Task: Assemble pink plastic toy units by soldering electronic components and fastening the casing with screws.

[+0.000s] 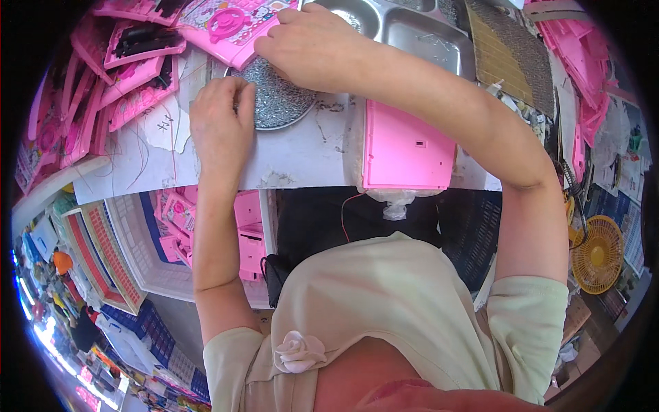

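Note:
At the table's upper left, a pink toy casing (pixel 237 47) with a printed face and a round pink dial overlaps a round metal dish (pixel 278 103) full of small silvery screws. My right hand (pixel 319 49) reaches across the dish, fingers bent around the casing's right edge. Beside the dish's left rim is my left hand (pixel 223 117), its fingers curled down and the thumb close against them. Whatever lies under those fingertips is hidden. A second pink casing (pixel 410 147), plain side up, lies below my right forearm at the table's front edge.
Pink casing parts (pixel 82 103) are heaped at the left, with thin wires trailing. A metal compartment tray (pixel 429 42) stands at the back, beside a tan ridged board (pixel 499 51). Below the table, a white crate (pixel 158 254) holds pink parts. A yellow fan (pixel 598 254) is at right.

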Demonstrator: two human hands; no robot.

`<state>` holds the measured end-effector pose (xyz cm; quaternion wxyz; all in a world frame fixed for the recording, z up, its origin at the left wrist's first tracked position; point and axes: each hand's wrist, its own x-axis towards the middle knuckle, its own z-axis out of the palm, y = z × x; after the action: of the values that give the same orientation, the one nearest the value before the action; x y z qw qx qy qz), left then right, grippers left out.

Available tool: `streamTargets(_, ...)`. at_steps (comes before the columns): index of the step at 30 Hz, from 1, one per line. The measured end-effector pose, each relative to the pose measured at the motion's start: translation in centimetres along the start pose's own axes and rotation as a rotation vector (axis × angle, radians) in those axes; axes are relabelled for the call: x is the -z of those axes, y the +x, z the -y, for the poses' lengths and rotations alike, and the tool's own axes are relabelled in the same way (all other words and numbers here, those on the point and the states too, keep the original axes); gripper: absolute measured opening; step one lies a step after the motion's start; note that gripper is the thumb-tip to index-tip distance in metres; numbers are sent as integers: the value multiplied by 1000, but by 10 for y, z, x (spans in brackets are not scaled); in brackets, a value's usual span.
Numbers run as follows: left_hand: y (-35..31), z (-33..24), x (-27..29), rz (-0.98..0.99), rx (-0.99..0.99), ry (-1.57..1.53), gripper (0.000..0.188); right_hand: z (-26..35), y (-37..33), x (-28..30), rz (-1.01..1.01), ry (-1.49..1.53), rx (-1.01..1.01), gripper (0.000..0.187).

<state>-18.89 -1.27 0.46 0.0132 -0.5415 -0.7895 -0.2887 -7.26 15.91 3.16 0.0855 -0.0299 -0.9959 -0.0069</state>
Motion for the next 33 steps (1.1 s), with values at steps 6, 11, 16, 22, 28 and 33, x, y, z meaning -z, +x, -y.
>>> streamTargets(6, 8, 9, -3, -98, -95, 10, 10, -23, -35, 42, -21, 420, -239, 15)
streamTargets(11, 13, -2, -4, -44, -18, 26, 11, -18, -36, 25, -6, 230, -150, 28)
streamTargets(16, 0, -61, -17, 144, 196, -634, 11, -28, -58, 39, -191, 224, -117, 20)
streamTargets(22, 19, -109, -30, 316, -61, -481, 14, -62, -163, 74, -147, 234, -206, 11)
streamTargets(28, 28, -122, -22, 314, -310, -28, 11, -71, -197, 65, -112, 225, -221, 13)
streamTargets(33, 33, -131, -19, 362, -403, 167, 14, -79, -197, 62, -124, 141, -151, 14)
